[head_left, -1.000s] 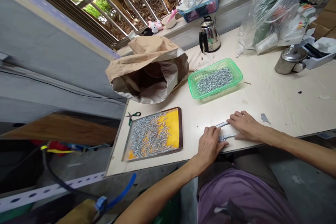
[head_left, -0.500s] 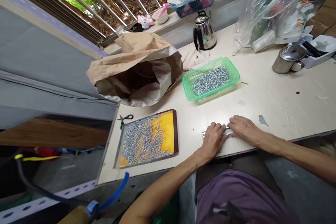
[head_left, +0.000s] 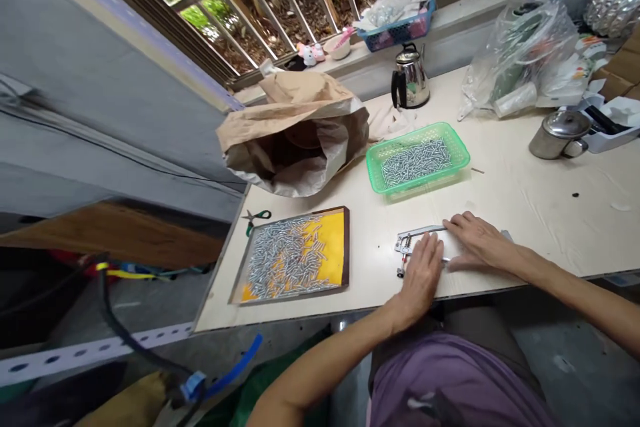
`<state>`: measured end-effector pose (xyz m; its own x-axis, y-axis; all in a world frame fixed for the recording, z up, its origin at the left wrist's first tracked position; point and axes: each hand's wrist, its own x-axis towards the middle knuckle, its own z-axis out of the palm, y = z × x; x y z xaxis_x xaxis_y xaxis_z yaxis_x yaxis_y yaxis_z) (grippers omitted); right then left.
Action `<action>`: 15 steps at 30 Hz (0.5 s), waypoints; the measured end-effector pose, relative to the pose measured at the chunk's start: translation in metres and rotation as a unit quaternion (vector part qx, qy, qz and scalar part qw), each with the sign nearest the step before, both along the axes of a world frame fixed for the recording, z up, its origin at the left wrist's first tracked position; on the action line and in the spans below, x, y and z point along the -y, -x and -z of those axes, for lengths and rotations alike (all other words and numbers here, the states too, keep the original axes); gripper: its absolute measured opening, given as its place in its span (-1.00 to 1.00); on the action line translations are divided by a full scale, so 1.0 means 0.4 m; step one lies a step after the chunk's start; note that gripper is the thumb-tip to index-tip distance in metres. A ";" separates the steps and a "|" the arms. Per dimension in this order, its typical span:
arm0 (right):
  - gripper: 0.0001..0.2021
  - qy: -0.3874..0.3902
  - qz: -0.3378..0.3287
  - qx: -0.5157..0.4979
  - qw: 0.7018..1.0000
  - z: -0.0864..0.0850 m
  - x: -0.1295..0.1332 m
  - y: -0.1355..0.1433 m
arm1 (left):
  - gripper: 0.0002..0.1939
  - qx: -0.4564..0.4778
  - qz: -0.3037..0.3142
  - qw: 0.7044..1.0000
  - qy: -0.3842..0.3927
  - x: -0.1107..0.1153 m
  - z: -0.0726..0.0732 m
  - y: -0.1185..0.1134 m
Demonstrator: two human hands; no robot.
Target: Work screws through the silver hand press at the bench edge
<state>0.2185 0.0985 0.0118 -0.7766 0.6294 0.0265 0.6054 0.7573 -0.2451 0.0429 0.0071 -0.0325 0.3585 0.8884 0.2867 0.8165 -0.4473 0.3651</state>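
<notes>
On the pale table near the front edge lies a metal device (head_left: 404, 245) with a spring-like part and a small rod at its left end. My left hand (head_left: 423, 271) rests over its middle, fingers extended and close together. My right hand (head_left: 477, 240) lies on its right part, thumb apart from the fingers. Small metal pins fill much of a tray (head_left: 346, 247) with a yellow base, left of my hands. A green basket (head_left: 376, 187) behind my hands holds more such pins.
Green-handled scissors (head_left: 260, 215) lie beyond the tray's left corner. An open brown paper bag (head_left: 295, 103) stands behind it. A kettle (head_left: 413, 80), a clear plastic bag (head_left: 525, 60) and a metal cup (head_left: 557, 137) are farther back. The table's front edge (head_left: 310, 315) runs below my hands.
The view has shifted, so the table items appear farther right. The device now lies wider and more exposed, and my hands have moved onto it with the fingers flatter.
</notes>
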 end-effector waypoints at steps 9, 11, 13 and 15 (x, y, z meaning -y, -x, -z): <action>-0.75 0.022 0.062 0.028 0.997 0.001 -0.097 0.033 | -0.64 0.078 0.004 0.997 0.009 0.055 0.010 -0.037; -0.77 0.014 0.083 0.043 0.996 -0.019 -0.093 0.073 | -0.63 0.091 0.005 0.996 0.022 0.048 0.002 -0.036; -0.77 0.007 0.037 0.033 0.999 -0.038 -0.066 0.125 | -0.62 0.101 0.010 0.994 0.031 0.050 -0.011 -0.036; -0.79 0.007 -0.070 0.015 0.997 -0.048 -0.028 0.180 | -0.67 0.108 0.037 0.993 0.029 0.063 -0.030 -0.030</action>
<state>0.1464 0.1096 0.0309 -0.8569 0.5155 -0.0068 0.5018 0.8310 -0.2401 0.0547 -0.0183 -0.0207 0.3597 0.8791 0.3128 0.6811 -0.4765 0.5559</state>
